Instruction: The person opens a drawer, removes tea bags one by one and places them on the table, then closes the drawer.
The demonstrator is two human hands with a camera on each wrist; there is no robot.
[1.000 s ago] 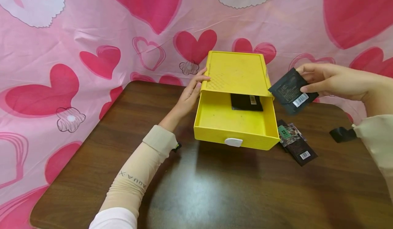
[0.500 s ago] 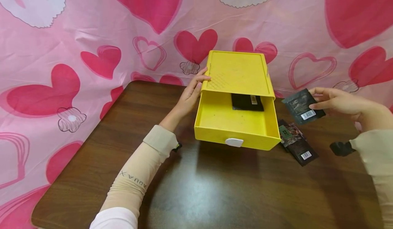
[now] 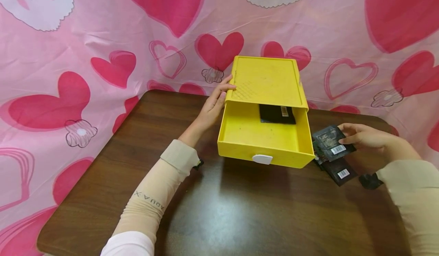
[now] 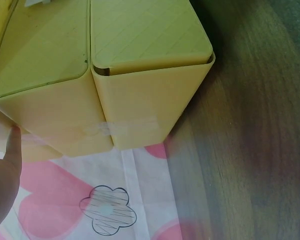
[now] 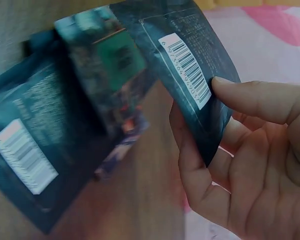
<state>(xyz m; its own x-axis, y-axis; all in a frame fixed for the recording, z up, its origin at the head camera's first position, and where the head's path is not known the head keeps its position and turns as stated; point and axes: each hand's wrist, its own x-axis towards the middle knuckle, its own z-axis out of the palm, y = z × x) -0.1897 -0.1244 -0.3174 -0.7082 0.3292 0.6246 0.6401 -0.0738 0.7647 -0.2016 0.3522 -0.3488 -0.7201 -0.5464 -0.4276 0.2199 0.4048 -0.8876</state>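
A yellow drawer box (image 3: pixel 267 81) stands on the table with its top drawer (image 3: pixel 257 134) pulled out. My left hand (image 3: pixel 212 107) rests against the box's left side, fingers extended. In the left wrist view, one finger (image 4: pixel 12 150) touches the yellow side wall. Toward the back of the drawer lies a black sachet with a barcode (image 3: pixel 277 114). My right hand (image 3: pixel 368 138) pinches another black sachet (image 5: pixel 190 65) between thumb and fingers, just above a small pile of sachets (image 3: pixel 340 171) on the table. The pile includes one with a green label (image 5: pixel 119 59).
A white handle (image 3: pixel 262 159) sticks out from the drawer front. The brown wooden table (image 3: pixel 219 218) extends in front and to the left. Pink heart-printed cloth (image 3: pixel 113 27) hangs behind. More yellow drawer units (image 4: pixel 145 100) show below in the left wrist view.
My right hand has moved down from beside the box top, bringing the pinched sachet over the pile. The left hand and the drawer box have stayed in place.
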